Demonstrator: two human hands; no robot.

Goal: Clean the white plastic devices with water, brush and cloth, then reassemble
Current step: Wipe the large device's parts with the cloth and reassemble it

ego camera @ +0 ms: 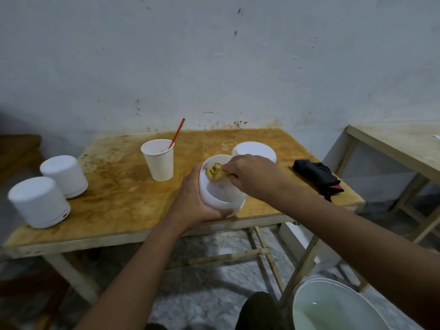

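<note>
Wiping stage. The left hand (190, 201) curls under and around the white shell (219, 194) and holds it tilted, mouth up, right of the cup (159, 160) and over the near edge of the tabletop (119, 198). Whether the shell's base touches the tabletop cannot be told. The right hand (250, 175) pinches a yellow cloth (214, 172) and presses it on the shell's inner wall at the far rim. A second white part (254, 150) stands right of the cup, behind the shell. Two closed devices (64, 176) (39, 202) stand well left of the cup. A red handle (177, 133) leans in the cup. A bucket (333, 303) holding water sits on the floor, below and far right of the cup.

Risks: one hand alone carries the shell, and its plastic is likely wet. A hard push of the cloth could twist the shell out of that grip and send it past the edge to the floor. A leftward sweep of the left forearm could tip the cup, which looks light and is top-heavy with the handle.
</note>
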